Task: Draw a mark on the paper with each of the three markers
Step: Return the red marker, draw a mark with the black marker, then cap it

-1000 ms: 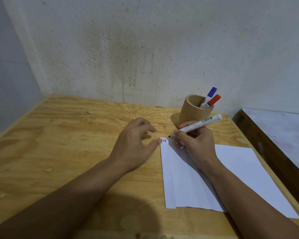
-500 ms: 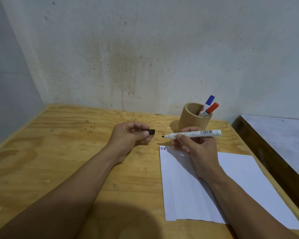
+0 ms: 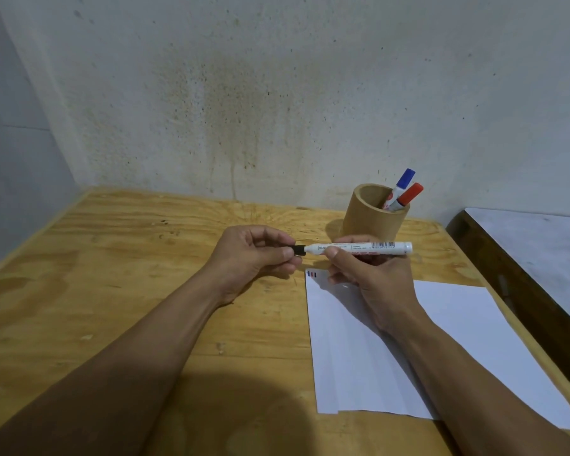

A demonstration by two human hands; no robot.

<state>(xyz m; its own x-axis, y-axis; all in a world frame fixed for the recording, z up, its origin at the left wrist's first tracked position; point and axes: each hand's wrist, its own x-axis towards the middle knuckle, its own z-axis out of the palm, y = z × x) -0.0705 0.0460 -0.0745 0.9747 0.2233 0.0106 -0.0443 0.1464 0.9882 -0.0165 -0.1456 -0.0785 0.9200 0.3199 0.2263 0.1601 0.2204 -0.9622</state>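
Note:
My right hand (image 3: 372, 274) holds a white marker (image 3: 369, 247) level above the paper's top left corner. My left hand (image 3: 254, 255) pinches the marker's black cap (image 3: 298, 250), which meets the marker's tip end. The white paper (image 3: 441, 350) lies on the wooden table, partly under my right forearm. Small blue, red and dark marks (image 3: 312, 275) sit in its top left corner. A blue-capped marker (image 3: 404, 181) and a red-capped marker (image 3: 408, 195) stand in the wooden cup (image 3: 366, 215) behind my hands.
The plywood table (image 3: 129, 274) sits in a corner between a stained wall behind and a wall on the left. To the right, lower down, is a dark-edged grey surface (image 3: 540, 245).
My right hand lifted the marker off the paper and turned it level. My left hand brought the black cap rightward until it met the marker's tip.

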